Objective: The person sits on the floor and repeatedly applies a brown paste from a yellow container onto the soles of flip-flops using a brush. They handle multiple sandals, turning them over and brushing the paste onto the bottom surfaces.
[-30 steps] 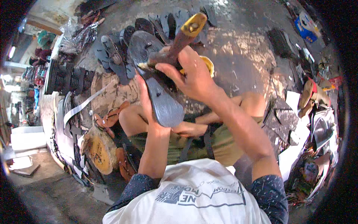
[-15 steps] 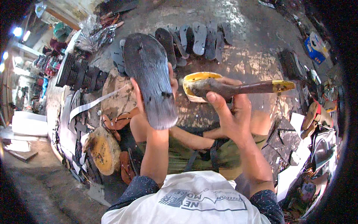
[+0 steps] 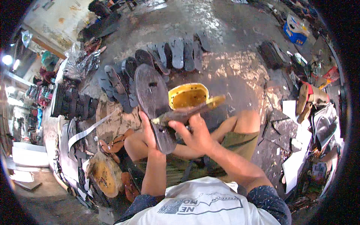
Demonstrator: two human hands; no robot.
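Note:
My left hand (image 3: 147,129) is closed round the edge of a long dark sandal sole (image 3: 150,88), its flat face up and its wider end pointing away from me. In my right hand (image 3: 195,133) is a brush (image 3: 191,113) with a dark handle and a yellow end. The brush's pale bristle tip lies over the sole's narrower half, apparently touching it. Just beyond the handle stands a yellow tub (image 3: 202,87) with an amber-coloured inside. Behind the sole, several dark soles (image 3: 177,52) stand in a curved row on the floor.
A stack of black soles (image 3: 73,105) lies at the left. Nearer are brown sandals (image 3: 112,146) and a round yellowish, crusted thing (image 3: 105,176). To the right are dark sheet scraps (image 3: 277,138), white sheets (image 3: 296,168) and a tan-and-red shoe (image 3: 309,97).
The brush has left the yellow tub and moved left onto the sole, its bristle end now leftward. The view has shifted, and the sole sits lower, its end turned slightly.

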